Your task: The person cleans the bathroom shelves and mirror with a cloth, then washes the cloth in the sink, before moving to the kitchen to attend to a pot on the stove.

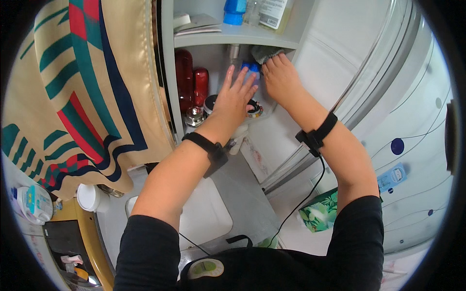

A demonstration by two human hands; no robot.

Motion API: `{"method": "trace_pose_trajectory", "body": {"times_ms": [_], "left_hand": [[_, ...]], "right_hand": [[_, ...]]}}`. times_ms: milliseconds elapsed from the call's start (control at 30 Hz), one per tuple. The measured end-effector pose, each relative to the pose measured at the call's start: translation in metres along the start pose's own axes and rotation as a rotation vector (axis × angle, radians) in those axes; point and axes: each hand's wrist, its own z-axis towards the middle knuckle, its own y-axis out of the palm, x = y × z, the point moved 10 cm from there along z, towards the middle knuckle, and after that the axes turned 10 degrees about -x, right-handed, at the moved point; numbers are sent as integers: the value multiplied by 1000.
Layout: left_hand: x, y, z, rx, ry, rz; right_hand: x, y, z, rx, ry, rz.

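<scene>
My right hand grips a grey-green cloth at the right end of the lower compartment of a white shelf unit, just under the shelf board. My left hand reaches into the same compartment with its fingers spread. Its fingertips are in front of small blue-capped bottles; whether they touch is hard to tell. Beneath this hand lie a round black-topped container and a beaded bracelet, both partly covered. A clear bottle with a silvery cap stands behind the left fingers.
Two dark red bottles and a small glass jar stand at the compartment's left. Overhead, the upper shelf holds a blue bottle and a labelled bottle. A patterned curtain hangs left; a white basin lies below.
</scene>
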Motion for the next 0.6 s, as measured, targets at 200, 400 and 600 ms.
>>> {"method": "trace_pose_trajectory", "body": {"times_ms": [200, 400, 600], "left_hand": [[4, 1, 2, -12, 11, -11], [5, 1, 2, -5, 29, -17], [0, 3, 1, -25, 4, 15]], "right_hand": [[-50, 19, -64, -59, -166, -54], [-38, 13, -54, -104, -174, 72], [-59, 16, -56, -58, -206, -20]]}}
